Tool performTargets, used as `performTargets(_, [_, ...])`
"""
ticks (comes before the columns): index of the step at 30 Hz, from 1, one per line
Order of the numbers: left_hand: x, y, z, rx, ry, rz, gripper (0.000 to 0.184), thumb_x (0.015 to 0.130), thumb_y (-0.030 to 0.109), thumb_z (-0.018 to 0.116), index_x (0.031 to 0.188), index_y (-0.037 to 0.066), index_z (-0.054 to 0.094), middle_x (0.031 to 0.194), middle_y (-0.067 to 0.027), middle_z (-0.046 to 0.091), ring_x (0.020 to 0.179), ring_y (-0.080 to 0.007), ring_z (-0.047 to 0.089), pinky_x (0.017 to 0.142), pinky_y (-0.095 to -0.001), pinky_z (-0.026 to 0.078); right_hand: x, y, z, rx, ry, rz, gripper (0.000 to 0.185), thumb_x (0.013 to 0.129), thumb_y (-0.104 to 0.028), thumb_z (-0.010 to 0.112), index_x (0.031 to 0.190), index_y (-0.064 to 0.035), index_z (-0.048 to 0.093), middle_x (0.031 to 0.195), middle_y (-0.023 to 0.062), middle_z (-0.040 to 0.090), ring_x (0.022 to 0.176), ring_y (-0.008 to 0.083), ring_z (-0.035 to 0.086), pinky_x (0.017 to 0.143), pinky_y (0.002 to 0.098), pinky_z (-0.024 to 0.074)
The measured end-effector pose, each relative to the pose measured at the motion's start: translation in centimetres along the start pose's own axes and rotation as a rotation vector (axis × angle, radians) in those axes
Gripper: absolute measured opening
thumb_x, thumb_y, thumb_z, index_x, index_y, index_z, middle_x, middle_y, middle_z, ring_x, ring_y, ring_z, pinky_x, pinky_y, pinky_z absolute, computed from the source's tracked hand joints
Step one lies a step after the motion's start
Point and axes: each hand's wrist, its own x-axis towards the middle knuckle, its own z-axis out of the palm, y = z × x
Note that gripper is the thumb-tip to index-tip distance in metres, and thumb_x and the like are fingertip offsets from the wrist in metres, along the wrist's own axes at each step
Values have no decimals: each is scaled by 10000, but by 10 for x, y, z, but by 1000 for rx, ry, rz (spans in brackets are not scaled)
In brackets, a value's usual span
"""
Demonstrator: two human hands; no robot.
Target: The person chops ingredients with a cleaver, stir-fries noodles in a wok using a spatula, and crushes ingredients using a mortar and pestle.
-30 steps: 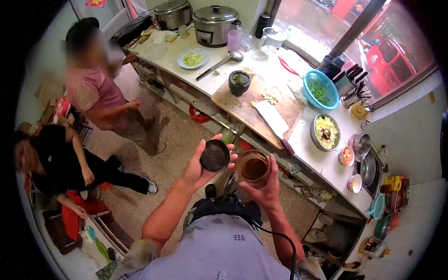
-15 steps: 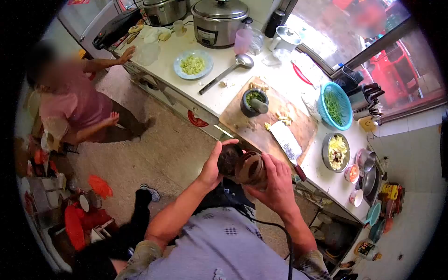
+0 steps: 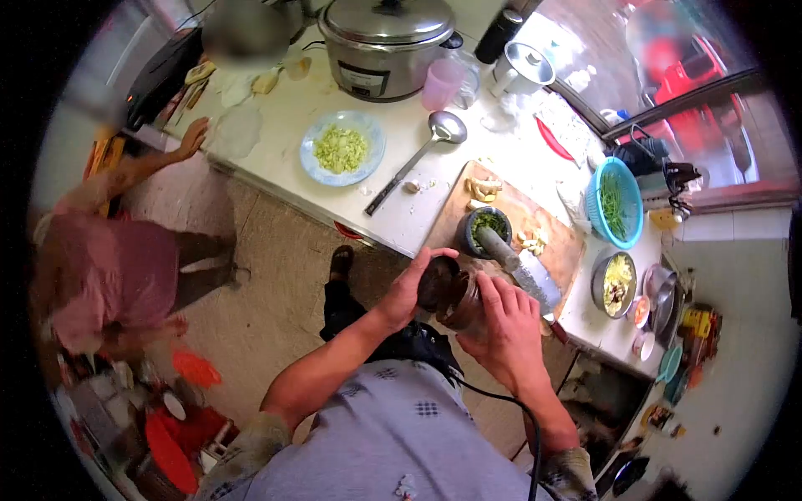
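My left hand (image 3: 404,292) is closed around a dark round lid (image 3: 437,282), its inner side facing up. In my right hand (image 3: 511,334) is an open glass jar (image 3: 464,307) with brownish smears inside, tilted toward the lid. Lid and jar are side by side, in front of the counter edge; whether they touch I cannot tell. Just beyond them, a stone mortar (image 3: 473,242) holding chopped greens stands on a wooden cutting board (image 3: 455,204). Its pestle (image 3: 499,249) leans out over the rim. A cleaver (image 3: 537,282) lies on the board near my right hand.
Peeled garlic (image 3: 532,240) and ginger (image 3: 483,189) lie on the board. Left of it are a ladle (image 3: 418,159) and a plate (image 3: 311,160) of chopped vegetable. A blue basket (image 3: 595,200) and metal bowl (image 3: 598,292) stand to the right. Another person (image 3: 117,267) is at the left.
My view has shifted closer to the counter, and a foot now shows near its edge. Both hands still hold the jar and lid. The other person has moved lower and left in view.
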Motion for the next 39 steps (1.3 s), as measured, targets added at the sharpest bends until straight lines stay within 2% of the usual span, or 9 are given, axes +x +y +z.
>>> performTargets(2, [10,21,-11,-12,-22,-52,546,1001,503,282,1254,70,499,1005,-36,604,890,-126,585,825,-286,498,20,-19,1,-19,4,87,954,561,-222,831,1382,-81,366,1270,124,472,1165,312,456,988,432,334])
performTargets(7, [31,79,-45,-5,-174,-189,526,1006,488,290,1247,72,503,1034,-34,601,943,-115,578,872,-283,473,63,-65,9,-53,9,265,969,556,-197,835,1388,-70,355,1259,126,477,1130,310,468,966,435,340])
performTargets(8, [33,85,-52,-13,-219,-224,509,1011,475,293,1239,73,506,1057,-37,599,988,-110,573,911,-277,454,70,-72,9,-51,4,289,969,556,-197,835,1388,-70,355,1259,126,477,1130,310,468,966,435,340])
performTargets(13, [36,125,-61,42,-244,-300,507,1016,466,278,1238,71,505,1052,-35,599,976,-111,578,892,-278,465,96,-101,10,65,104,349,946,567,-205,831,1384,-73,372,1245,125,478,1127,312,470,969,443,341])
performTargets(17, [44,136,-73,42,-271,-358,507,1019,459,269,1242,68,502,1059,-40,610,968,-113,587,883,-280,470,110,-108,14,23,51,436,942,561,-197,831,1378,-74,378,1250,124,477,1121,310,472,970,437,341])
performTargets(29, [58,148,-80,-74,-217,-419,524,1013,474,263,1212,63,518,1027,-57,623,949,-132,605,870,-301,486,127,-110,17,114,56,463,959,558,-215,839,1382,-73,369,1270,137,474,1153,320,456,983,439,326])
performTargets(35, [61,158,-81,-149,-226,-357,537,1009,478,261,1207,42,505,1052,-100,627,966,-175,615,875,-327,497,117,-98,37,317,137,458,1036,541,-239,880,1398,-44,331,1301,148,475,1213,315,453,1041,432,333])
performTargets(37, [60,164,-81,-187,-227,-354,550,1002,494,267,1215,41,493,1065,-121,626,978,-199,617,886,-340,494,102,-91,65,706,334,559,1101,547,-263,894,1418,-17,267,1320,153,463,1218,282,465,1050,411,348])
performTargets(39, [59,168,-81,-223,-229,-351,564,995,510,273,1223,39,481,1078,-142,624,990,-223,619,896,-354,492,93,-88,82,800,396,555,1110,553,-264,895,1418,-8,250,1321,159,461,1218,274,467,1050,405,351])
